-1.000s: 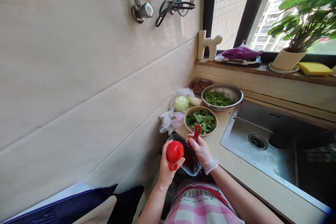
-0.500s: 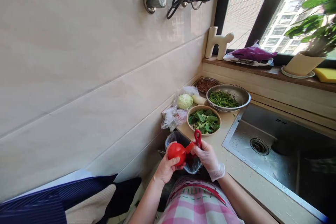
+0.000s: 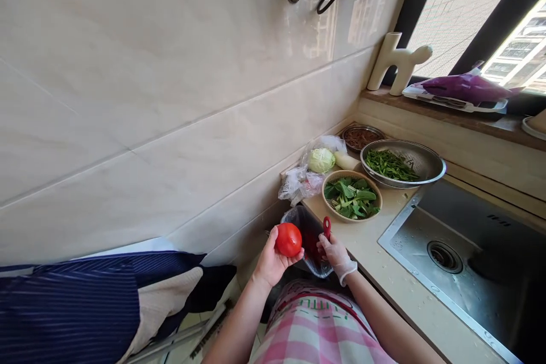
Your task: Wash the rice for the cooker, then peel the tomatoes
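Note:
A bright red, shiny tomato rests in my bare left hand, cupped by the palm with the fingers curled under it. My right hand wears a clear thin glove and is closed on a peeler; its red handle points upward, and the blade end is hidden by the fingers. Tomato and peeler are apart. Below both hands stands a bin with a clear plastic liner, and reddish scraps show inside it.
On the counter are a basket of leafy greens, a steel colander of green beans, a cabbage, plastic bags and a dish of brown strips. The steel sink lies right. Dark blue striped cloth hangs lower left.
The peeler has moved away from the tomato, and the red strip between them no longer shows there. My left hand has turned palm up under the tomato. The view has swung left.

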`<state>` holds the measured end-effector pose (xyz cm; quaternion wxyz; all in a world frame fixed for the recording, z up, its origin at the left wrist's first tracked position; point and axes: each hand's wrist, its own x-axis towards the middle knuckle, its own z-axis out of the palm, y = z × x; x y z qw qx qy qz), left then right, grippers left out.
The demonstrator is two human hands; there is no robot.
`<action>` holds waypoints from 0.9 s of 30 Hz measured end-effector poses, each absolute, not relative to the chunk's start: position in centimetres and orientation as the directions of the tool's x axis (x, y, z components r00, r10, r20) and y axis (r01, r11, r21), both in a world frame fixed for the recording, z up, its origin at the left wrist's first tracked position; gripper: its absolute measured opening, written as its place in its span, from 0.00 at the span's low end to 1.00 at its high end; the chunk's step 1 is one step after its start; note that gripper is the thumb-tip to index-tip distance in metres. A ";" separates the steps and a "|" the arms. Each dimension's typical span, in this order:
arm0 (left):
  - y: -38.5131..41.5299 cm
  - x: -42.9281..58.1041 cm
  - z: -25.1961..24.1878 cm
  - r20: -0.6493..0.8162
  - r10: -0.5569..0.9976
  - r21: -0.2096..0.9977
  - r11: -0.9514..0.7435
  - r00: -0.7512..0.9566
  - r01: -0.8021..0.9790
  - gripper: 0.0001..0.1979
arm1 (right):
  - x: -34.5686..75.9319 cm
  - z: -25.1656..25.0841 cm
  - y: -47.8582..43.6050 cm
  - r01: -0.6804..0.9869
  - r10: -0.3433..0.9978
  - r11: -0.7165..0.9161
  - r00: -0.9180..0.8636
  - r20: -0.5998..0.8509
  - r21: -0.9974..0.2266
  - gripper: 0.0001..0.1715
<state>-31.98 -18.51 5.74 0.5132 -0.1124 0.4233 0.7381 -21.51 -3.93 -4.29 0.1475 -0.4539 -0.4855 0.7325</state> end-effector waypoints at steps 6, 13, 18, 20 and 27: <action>-17.7 -31.7 6.3 -0.512 0.734 0.478 -0.186 -0.445 -0.858 0.28 | -20.1 -2.5 -3.1 -0.044 0.563 -0.745 -0.576 -0.592 -0.666 0.14; -16.8 -31.1 6.6 -0.557 0.713 0.380 -0.236 -0.425 -0.894 0.29 | -18.9 -0.9 -2.6 -0.256 0.653 -0.749 -0.446 -0.612 -0.611 0.19; -16.3 -29.7 6.6 -0.523 0.676 0.481 -0.268 -0.519 -0.835 0.26 | -19.0 1.8 -3.5 -0.318 0.730 -0.676 -0.414 -0.544 -0.665 0.26; -16.1 -29.1 6.5 -0.507 0.650 0.532 -0.280 -0.565 -0.799 0.25 | -19.3 3.4 -4.3 -0.340 0.759 -0.634 -0.446 -0.474 -0.694 0.26; -16.1 -28.1 6.5 -0.501 0.664 0.571 -0.229 -0.555 -0.789 0.24 | -20.1 6.8 -5.9 -0.391 0.758 -0.605 -0.550 -0.350 -0.694 0.26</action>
